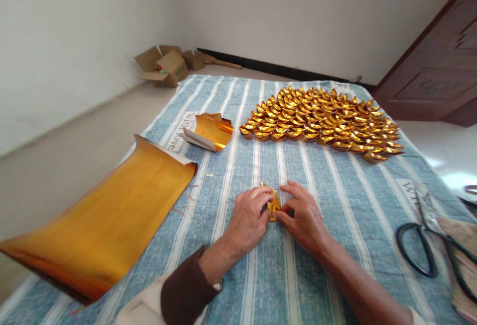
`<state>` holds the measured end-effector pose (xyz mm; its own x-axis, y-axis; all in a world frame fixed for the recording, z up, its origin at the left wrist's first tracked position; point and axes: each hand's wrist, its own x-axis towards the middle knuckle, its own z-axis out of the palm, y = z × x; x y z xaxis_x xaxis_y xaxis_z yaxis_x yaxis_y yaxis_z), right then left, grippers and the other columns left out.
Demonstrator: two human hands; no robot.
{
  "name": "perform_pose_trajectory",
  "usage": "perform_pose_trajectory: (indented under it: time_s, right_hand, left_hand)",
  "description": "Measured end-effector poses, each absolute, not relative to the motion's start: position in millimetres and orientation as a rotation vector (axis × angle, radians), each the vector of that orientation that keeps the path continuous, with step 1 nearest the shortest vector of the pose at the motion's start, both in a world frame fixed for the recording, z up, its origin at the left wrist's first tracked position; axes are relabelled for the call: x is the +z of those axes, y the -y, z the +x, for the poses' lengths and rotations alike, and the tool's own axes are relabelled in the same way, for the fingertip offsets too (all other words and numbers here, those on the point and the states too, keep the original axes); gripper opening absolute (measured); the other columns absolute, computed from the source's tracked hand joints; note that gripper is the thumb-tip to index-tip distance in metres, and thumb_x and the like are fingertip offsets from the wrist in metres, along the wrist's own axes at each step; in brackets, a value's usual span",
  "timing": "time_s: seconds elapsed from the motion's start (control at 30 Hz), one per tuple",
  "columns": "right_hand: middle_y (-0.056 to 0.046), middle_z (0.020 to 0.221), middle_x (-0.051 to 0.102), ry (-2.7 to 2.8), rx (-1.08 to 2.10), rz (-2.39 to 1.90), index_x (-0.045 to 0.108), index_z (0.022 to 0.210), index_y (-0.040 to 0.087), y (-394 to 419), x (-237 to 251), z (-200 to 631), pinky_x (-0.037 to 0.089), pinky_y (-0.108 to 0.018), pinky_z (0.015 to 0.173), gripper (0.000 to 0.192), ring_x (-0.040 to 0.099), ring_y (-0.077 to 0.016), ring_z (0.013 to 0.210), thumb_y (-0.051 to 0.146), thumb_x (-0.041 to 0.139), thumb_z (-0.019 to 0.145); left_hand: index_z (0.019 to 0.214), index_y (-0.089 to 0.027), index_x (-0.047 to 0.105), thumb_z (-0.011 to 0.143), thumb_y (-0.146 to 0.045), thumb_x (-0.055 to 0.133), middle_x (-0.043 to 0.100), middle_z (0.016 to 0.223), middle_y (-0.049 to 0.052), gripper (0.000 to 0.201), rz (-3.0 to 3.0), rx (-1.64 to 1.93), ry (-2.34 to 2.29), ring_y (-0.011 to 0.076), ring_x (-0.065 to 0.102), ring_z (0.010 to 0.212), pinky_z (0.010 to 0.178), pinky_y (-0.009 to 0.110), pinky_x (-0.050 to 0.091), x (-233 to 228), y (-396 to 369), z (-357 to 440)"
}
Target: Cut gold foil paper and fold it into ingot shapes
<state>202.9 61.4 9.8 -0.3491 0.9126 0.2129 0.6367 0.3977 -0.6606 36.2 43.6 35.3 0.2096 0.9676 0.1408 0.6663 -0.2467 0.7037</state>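
Note:
A small piece of folded gold foil paper [273,200] lies on the blue striped cloth [261,275] between my hands. My left hand [248,220] pinches its left side with fingers curled. My right hand [303,218] presses and grips its right side. Most of the paper is hidden under my fingers. Further back on the cloth lies a wide cluster of several folded gold paper ingots [320,121], packed in rows.
A large curled sheet of gold foil [108,220] lies at the left edge of the cloth. A smaller stack of gold sheets [210,131] sits behind it. Black scissors [428,250] rest at the right. Open cardboard boxes [166,66] stand by the far wall, a brown door [436,66] at the right.

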Motion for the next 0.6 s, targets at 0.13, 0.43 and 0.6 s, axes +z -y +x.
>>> perform_pose_trajectory:
  time_s: [0.13,0.43,0.6]
  right_hand:
    - [-0.011,0.121,0.061,2.087,0.605,-1.321,0.06,0.065,0.02,-61.4,8.8,203.1,0.037,-0.053,0.103,0.017,0.046,-0.0307,0.126,0.026,0.069,0.079]
    - [-0.01,0.115,0.062,2.107,0.553,-1.297,0.056,0.067,0.021,-61.9,9.8,203.0,0.043,-0.049,0.096,0.017,0.052,-0.0289,0.115,0.023,0.068,0.078]
    - [-0.011,0.118,0.059,2.139,0.522,-1.255,0.056,0.069,0.021,-61.9,5.2,203.7,0.042,-0.049,0.098,0.016,0.05,-0.0286,0.117,0.023,0.069,0.078]
  left_hand:
    - [0.097,-0.022,0.064,0.08,-0.005,0.058,0.065,0.112,0.004,0.025,1.976,0.817,-1.503,0.0223,0.058,0.109,0.097,0.045,0.043,34.2,-43.9,36.9]
    - [0.094,-0.022,0.065,0.077,0.0,0.059,0.066,0.11,0.003,0.028,1.953,0.822,-1.518,0.0212,0.058,0.109,0.097,0.042,0.042,33.9,-44.6,37.9]
    - [0.091,-0.02,0.064,0.073,0.004,0.062,0.066,0.108,0.003,0.03,1.946,0.824,-1.51,0.0202,0.059,0.106,0.096,0.041,0.042,34.1,-46.3,37.4]
